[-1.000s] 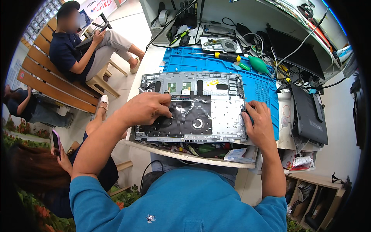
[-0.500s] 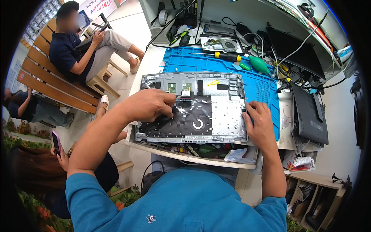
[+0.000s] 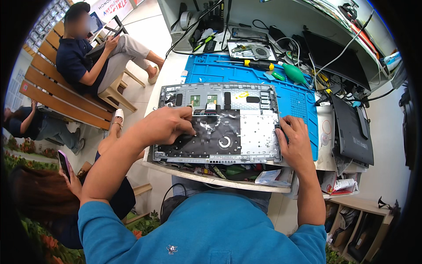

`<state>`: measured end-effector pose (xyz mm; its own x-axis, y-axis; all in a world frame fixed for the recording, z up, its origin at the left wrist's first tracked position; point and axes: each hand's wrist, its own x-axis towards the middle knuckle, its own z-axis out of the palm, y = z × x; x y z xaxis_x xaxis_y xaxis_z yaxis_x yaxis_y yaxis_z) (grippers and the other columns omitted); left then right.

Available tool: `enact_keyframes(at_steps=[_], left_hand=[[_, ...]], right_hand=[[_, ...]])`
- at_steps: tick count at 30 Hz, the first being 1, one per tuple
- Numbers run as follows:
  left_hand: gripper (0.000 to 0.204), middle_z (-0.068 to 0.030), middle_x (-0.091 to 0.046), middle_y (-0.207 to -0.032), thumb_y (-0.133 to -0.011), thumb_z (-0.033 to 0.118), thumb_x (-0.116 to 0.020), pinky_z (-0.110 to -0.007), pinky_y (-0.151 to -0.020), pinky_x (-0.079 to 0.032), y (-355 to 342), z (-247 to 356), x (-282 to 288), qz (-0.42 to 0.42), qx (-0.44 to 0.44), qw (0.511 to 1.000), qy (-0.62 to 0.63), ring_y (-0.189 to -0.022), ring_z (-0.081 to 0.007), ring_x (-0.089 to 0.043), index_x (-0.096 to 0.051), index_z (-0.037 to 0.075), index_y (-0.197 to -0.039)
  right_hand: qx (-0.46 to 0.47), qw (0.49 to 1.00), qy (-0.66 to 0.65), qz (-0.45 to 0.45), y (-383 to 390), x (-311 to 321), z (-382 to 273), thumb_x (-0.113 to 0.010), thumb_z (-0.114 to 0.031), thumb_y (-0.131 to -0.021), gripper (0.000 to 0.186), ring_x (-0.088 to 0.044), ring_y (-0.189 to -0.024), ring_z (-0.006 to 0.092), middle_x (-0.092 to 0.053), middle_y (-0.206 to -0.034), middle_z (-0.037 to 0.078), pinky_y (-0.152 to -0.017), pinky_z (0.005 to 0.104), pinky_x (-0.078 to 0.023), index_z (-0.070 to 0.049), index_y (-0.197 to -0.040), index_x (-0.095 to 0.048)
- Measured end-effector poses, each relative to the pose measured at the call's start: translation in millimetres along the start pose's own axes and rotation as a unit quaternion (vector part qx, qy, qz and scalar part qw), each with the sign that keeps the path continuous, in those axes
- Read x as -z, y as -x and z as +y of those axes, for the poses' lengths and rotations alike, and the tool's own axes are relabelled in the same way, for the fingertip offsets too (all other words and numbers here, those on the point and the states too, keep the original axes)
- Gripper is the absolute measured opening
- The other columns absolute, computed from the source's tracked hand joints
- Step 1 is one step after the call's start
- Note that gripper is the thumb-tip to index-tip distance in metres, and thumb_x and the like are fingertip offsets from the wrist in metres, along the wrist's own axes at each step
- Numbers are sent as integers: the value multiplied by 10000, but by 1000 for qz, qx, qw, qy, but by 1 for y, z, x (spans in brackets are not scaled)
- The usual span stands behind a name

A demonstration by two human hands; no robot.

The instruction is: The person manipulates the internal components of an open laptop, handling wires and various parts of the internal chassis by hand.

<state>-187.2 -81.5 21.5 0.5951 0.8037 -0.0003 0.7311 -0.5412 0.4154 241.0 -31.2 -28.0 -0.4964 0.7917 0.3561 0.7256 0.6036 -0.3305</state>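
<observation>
A grey laptop top case lies inside up across the front of the bench, partly over a blue repair mat. A thin black sheet covers its left and middle, with a white ring mark on it. Over the left part of that sheet is my left hand, fingers curled in and tips at the sheet; anything pinched between them is hidden. My right hand grips the case's right edge, thumb and fingers bent against it. Near the sheet's upper edge sits a small connector with a ribbon cable.
Behind the case, a yellow-black screwdriver and a green blower bulb lie on the mat. A dark laptop leans at the right. An open drawer with clutter sits below the bench front. Seated people are at the left.
My left hand has shifted slightly left and toward me, its fingers still curled at the black sheet. My right hand keeps its place on the case's edge.
</observation>
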Motion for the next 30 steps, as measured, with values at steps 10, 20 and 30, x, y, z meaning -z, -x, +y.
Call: enact_keyframes(at_steps=[10,20,30], left_hand=[[193,-92,-690,-997,-907,30,-828,-453,-775,-588,21,35,-34,129,148,980,29,-881,-337,-740,-883,132,-1062],[304,-71,-658,-1017,-802,5,-815,-441,-809,-594,3,11,-8,15,24,998,-54,-934,-317,-730,-883,167,-1049],[256,-62,-643,-1006,-798,26,-753,-455,-817,-601,-24,-7,12,-68,-110,989,-69,-966,-301,-729,-848,171,-987]], right_hand=[[6,1000,0,9,1,-3,1,-787,-97,-982,346,-632,-1196,359,-700,-1273,165,-1037,495,-477,52,-1291,-745],[1,1000,-6,4,0,-1,0,-784,-96,-982,339,-629,-1190,357,-702,-1266,166,-1034,492,-478,60,-1282,-745],[-1,1000,-2,0,0,1,-1,-782,-108,-988,355,-628,-1196,356,-701,-1284,169,-1033,488,-479,58,-1298,-745]])
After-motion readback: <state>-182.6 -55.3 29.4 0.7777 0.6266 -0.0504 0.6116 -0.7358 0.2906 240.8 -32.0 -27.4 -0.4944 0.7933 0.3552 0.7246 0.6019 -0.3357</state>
